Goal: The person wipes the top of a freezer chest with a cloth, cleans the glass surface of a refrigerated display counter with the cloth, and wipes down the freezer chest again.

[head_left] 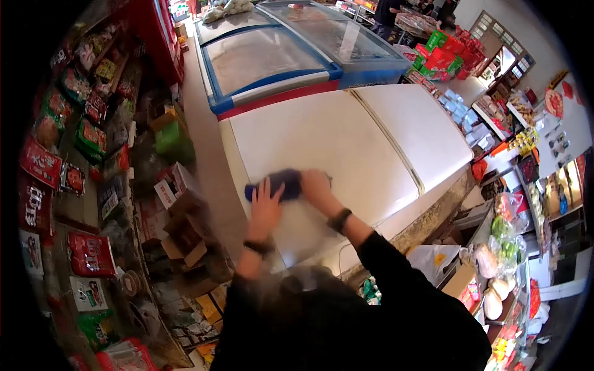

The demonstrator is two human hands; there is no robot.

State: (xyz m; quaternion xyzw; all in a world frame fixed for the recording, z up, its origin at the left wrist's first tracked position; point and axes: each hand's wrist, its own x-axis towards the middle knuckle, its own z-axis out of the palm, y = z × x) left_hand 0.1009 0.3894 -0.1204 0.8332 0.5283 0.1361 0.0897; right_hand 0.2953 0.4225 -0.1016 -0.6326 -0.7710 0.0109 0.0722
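Note:
A dark blue cloth (286, 184) lies bunched on the white lid of a chest freezer (322, 136). My left hand (266, 207) rests on the cloth's left end, with its fingers stretched out and apart. On the other end, my right hand (318, 190) is closed round the cloth, and its fingertips are partly hidden. Both wrists wear dark bands, and black sleeves cover my forearms.
Glass-topped freezers (266, 59) stand beyond the white one. On the left, shelves hold packaged food (91, 253), with cardboard boxes (184, 238) below. Bagged produce (495, 266) sits at right. Red and green cartons (440, 55) and a person (385, 15) are further back.

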